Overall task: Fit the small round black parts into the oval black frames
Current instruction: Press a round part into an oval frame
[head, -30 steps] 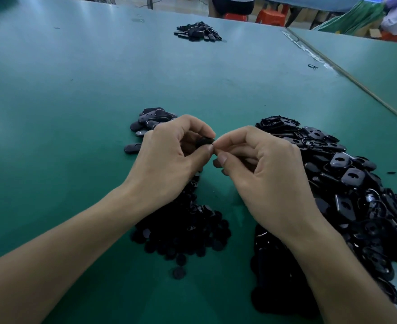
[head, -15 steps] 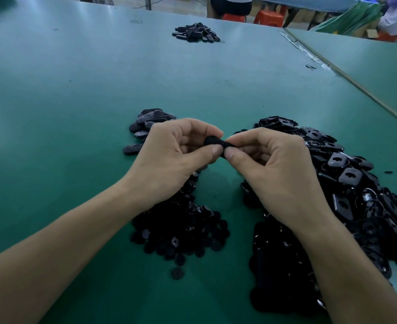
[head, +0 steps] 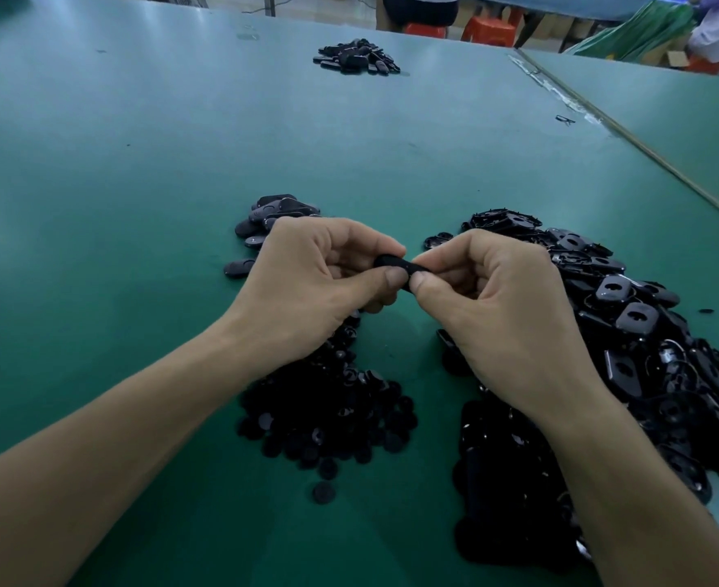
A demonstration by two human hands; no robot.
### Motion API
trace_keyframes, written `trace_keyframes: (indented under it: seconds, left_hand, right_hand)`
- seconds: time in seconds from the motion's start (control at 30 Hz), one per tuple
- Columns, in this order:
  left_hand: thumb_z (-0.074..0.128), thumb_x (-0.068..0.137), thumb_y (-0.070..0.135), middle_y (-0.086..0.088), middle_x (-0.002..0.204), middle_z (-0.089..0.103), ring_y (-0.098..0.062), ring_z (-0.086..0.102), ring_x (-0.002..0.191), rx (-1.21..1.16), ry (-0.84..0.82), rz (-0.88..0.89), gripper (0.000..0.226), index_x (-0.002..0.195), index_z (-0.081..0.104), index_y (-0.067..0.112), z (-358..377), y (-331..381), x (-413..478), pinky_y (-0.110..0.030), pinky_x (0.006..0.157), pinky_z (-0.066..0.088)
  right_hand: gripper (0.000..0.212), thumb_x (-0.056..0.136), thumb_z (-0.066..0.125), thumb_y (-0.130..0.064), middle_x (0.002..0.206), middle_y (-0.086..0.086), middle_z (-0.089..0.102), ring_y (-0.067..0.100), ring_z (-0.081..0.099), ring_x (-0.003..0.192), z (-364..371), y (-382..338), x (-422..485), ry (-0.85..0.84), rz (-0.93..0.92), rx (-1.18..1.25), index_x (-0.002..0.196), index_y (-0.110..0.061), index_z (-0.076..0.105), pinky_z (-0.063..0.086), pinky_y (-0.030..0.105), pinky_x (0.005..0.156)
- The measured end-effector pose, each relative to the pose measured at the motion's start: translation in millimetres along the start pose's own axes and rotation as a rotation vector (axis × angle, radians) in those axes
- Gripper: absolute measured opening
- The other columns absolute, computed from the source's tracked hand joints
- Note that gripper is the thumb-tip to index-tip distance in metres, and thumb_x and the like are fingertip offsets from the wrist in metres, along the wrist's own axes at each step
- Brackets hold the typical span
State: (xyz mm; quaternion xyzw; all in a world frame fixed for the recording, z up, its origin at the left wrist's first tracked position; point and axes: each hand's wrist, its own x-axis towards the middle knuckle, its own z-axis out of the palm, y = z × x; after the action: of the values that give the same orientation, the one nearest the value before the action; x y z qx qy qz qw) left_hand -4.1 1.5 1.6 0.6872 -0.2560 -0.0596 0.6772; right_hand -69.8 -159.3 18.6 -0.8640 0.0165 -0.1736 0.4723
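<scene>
- Now left hand [head: 307, 286] and right hand [head: 505, 307] both pinch one black frame [head: 395, 264] between them.
- Uneven thumb pressure might tilt the hidden round part, dropping it below the hands.

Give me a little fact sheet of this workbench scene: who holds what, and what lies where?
Surface: green table
Holding: left hand and right hand each pinch one end of one black piece, raised above the table
Below left hand: heap of small round parts
Beside right hand: heap of oval frames
Beyond left hand: small group of dark oval pieces
Far end: another dark pile
Stray: lone round part just off the heap
</scene>
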Motion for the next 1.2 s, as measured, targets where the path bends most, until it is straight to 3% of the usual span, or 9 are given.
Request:
trace_keyframes:
  seconds: [0.23,0.4,0.53,0.6,0.7,0.8,0.93,1.07,1.2]
  left_hand:
    - [0.080,0.080,0.002,0.000,0.071,0.076,-0.009,0.070,0.061,0.076,0.043,0.046,0.021,0.087,0.073,0.021,-2.1,-3.8,-1.1,-0.022,0.062,0.058]
    - [0.081,0.077,0.015,0.006,0.079,0.077,-0.009,0.072,0.070,0.162,0.127,0.064,0.018,0.088,0.075,0.028,-0.1,-6.7,-2.4,-0.024,0.071,0.060]
    - [0.079,0.085,0.016,0.013,0.073,0.075,-0.008,0.072,0.066,0.238,0.324,0.049,0.014,0.081,0.074,0.029,-11.1,-7.7,4.2,-0.024,0.066,0.060]
    - [0.076,0.088,0.016,0.018,0.070,0.074,-0.004,0.070,0.062,0.225,0.400,0.032,0.010,0.083,0.072,0.024,-16.2,-8.1,6.9,-0.020,0.057,0.057]
    - [0.075,0.089,0.015,0.023,0.066,0.071,0.006,0.066,0.056,0.252,0.488,0.031,0.008,0.087,0.070,0.020,-22.1,-12.1,9.2,-0.007,0.049,0.047]
    - [0.078,0.085,0.026,0.027,0.070,0.070,0.009,0.063,0.060,0.415,0.530,0.035,0.015,0.078,0.067,0.033,-31.0,-18.2,11.9,-0.007,0.058,0.045]
    - [0.075,0.080,0.041,0.031,0.070,0.066,0.005,0.057,0.060,0.521,0.559,-0.003,0.013,0.072,0.065,0.040,-37.6,-25.1,12.4,-0.026,0.064,0.048]
    - [0.077,0.082,0.040,0.022,0.077,0.066,0.003,0.055,0.066,0.587,0.567,-0.016,0.013,0.075,0.065,0.040,-39.6,-28.3,12.1,-0.028,0.071,0.048]
    - [0.077,0.082,0.038,0.018,0.091,0.051,0.003,0.048,0.068,0.662,0.573,-0.029,0.016,0.078,0.062,0.043,-41.0,-29.5,13.2,-0.023,0.072,0.040]
  right_hand:
    - [0.009,0.087,0.074,-0.018,0.070,-0.014,0.071,0.003,0.066,0.063,0.8,0.3,0.1,0.002,-0.026,-0.036,0.082,-0.025,0.073,0.049,0.022,0.059]
    - [0.009,0.089,0.073,-0.018,0.075,-0.016,0.072,-0.004,0.067,0.072,2.0,-0.3,-1.1,0.042,-0.044,-0.166,0.095,-0.024,0.077,0.049,0.010,0.064]
    - [0.024,0.092,0.067,-0.029,0.101,-0.005,0.072,0.013,0.064,0.097,-8.7,4.7,0.3,0.143,-0.015,-0.513,0.114,-0.021,0.073,0.049,0.027,0.093]
    - [0.031,0.092,0.065,-0.034,0.114,0.005,0.067,0.027,0.053,0.111,-15.8,6.9,0.1,0.148,0.040,-0.685,0.120,-0.021,0.070,0.038,0.034,0.096]
    - [0.040,0.089,0.065,-0.044,0.124,0.009,0.058,0.033,0.044,0.118,-17.1,6.4,-1.8,0.059,0.168,-0.826,0.123,-0.023,0.067,0.036,0.040,0.096]
    - [0.037,0.089,0.064,-0.043,0.122,0.008,0.054,0.033,0.046,0.117,-16.0,4.0,-2.5,0.028,0.213,-0.837,0.119,-0.023,0.069,0.039,0.041,0.096]
    - [0.031,0.090,0.061,-0.042,0.113,0.009,0.056,0.033,0.048,0.110,-13.5,1.8,-2.9,0.054,0.241,-0.860,0.111,-0.022,0.071,0.040,0.041,0.091]
    - [0.030,0.090,0.060,-0.045,0.108,0.007,0.058,0.032,0.050,0.109,-10.6,-1.8,-2.1,0.087,0.266,-0.882,0.107,-0.022,0.069,0.040,0.041,0.088]
    - [0.025,0.091,0.060,-0.041,0.104,0.006,0.061,0.032,0.053,0.106,-9.6,-3.4,-0.9,0.111,0.259,-0.869,0.099,-0.019,0.068,0.042,0.042,0.087]
